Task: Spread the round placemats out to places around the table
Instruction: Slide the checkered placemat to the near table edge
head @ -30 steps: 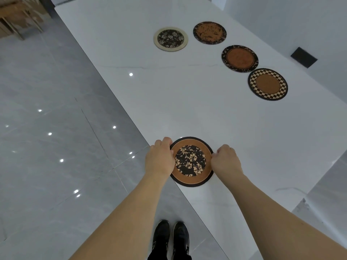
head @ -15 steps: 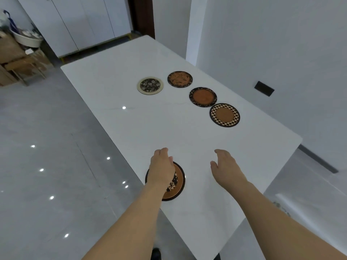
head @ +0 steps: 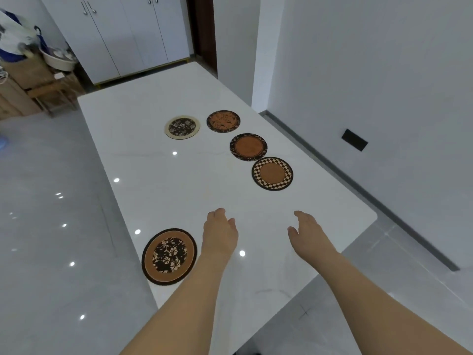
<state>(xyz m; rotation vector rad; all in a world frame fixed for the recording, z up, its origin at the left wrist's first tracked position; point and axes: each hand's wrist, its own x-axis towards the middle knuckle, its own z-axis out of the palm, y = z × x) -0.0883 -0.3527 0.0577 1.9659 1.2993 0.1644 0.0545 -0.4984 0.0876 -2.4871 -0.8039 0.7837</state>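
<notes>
Floral placemat [head: 169, 256]: flat at worktop [head: 158, 180] near edge, just left of left hand [head: 220, 235]. Right hand [head: 307, 233] well apart. Both hands empty, fingers loose.

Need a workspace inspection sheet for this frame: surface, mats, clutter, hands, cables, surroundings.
Surface: white table, glossy, light reflections on it.
Job's things: five round mats, all flat and apart. Floral brown mat at the near left edge; cream-rimmed mat far centre; dark orange mat, brown-centred mat and checkered mat in a line along the right side.
Clutter: nothing seen on the table.
Grippers: left hand and right hand open, empty, above the table.
Cables: nothing seen.
Surroundings: white cupboards, wooden furniture with a basin far left, grey tiled floor.
</notes>
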